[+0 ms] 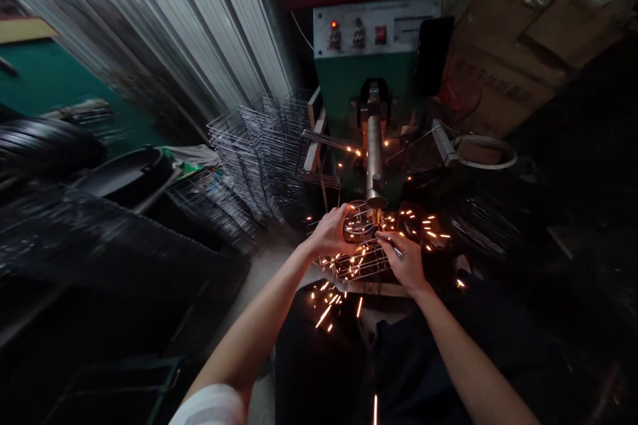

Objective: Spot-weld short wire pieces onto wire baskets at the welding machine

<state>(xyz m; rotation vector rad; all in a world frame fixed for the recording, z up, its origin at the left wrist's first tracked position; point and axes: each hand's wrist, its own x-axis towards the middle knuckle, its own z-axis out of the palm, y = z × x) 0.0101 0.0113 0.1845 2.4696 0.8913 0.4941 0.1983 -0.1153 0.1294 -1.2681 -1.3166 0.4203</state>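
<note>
Beneath the round steel electrode arm [375, 159] of a spot welder lies a wire rack [366, 265] with wire rings [359, 220] on it. Orange sparks fly from the electrode tip across the rack and both hands. My left hand [330, 234] grips the rack at its left side, thumb and fingers curved around the rings. Close to the electrode tip on the right, my right hand [406, 264] pinches a thin metal rod [397, 250]. Sparks and fingers partly hide where rod and rack meet.
The green welder body [343, 80] stands ahead, its control panel [369, 30] showing a red light. Stacked wire racks [264, 153] stand to the left, near a black pan-like container [127, 176]. Cardboard boxes [503, 80] and a metal ring on a bracket [486, 151] are at the right.
</note>
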